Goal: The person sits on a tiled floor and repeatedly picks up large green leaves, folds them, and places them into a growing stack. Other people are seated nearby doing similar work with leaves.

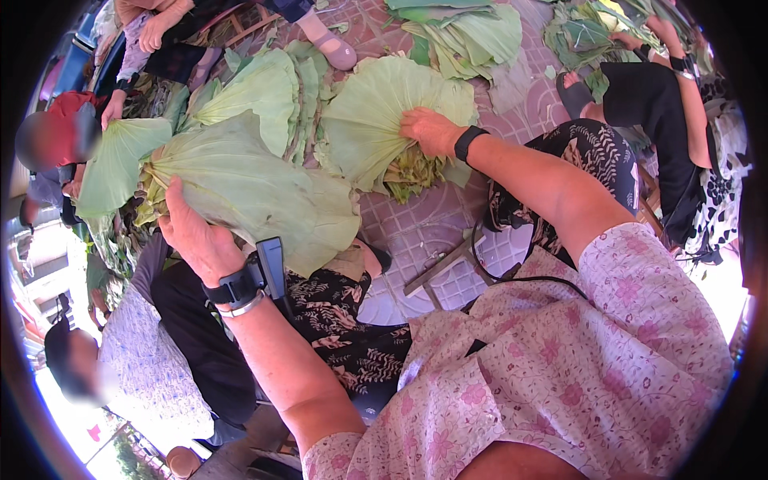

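Observation:
My left hand (pixel 200 244) is closed on the gathered stem end of a folded stack of large pale-green lotus leaves (pixel 264 184), its thumb on top. The leaves fan out to the right above my knee. Farther right, my right hand (pixel 434 132) reaches over a second fanned lotus leaf pile (pixel 372 100) on the ground. Its fingers are bent and pressed together at the top leaf's gathered base, apparently pinching it. Brownish, crumpled leaf ends (pixel 412 172) stick out below that hand. Its fingertips are partly hidden.
More lotus leaf stacks lie behind (pixel 256 96) and at the far side (pixel 472 36) on the reddish paving (pixel 416 232). A co-worker at the left holds a leaf (pixel 120 164). Another person sits close on my left; one at the right handles leaves (pixel 580 36). A low wooden frame (pixel 440 268) stands between my knees.

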The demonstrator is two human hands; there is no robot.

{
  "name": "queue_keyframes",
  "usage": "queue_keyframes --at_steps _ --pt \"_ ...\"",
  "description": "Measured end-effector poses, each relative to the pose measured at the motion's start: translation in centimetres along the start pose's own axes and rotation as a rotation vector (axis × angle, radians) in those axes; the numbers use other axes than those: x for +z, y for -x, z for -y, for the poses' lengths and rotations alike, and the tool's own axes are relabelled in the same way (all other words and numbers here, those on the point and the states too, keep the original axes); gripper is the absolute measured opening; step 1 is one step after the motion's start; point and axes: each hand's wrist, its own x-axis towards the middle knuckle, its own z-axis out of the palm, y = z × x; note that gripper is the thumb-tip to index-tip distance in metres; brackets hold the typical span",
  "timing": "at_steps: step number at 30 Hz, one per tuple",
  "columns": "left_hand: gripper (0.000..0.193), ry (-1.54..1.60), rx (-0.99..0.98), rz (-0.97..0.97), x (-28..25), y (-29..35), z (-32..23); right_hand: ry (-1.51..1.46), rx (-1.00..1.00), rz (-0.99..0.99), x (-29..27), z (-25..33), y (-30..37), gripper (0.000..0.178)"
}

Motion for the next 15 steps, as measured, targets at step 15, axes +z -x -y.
queue_keyframes --at_steps 15 --pt "0.036 0.722 -0.415 0.541 5.4 4.0 -1.1 -0.846 0.174 -0.426 -21.0 9.5 -6.5 0.067"
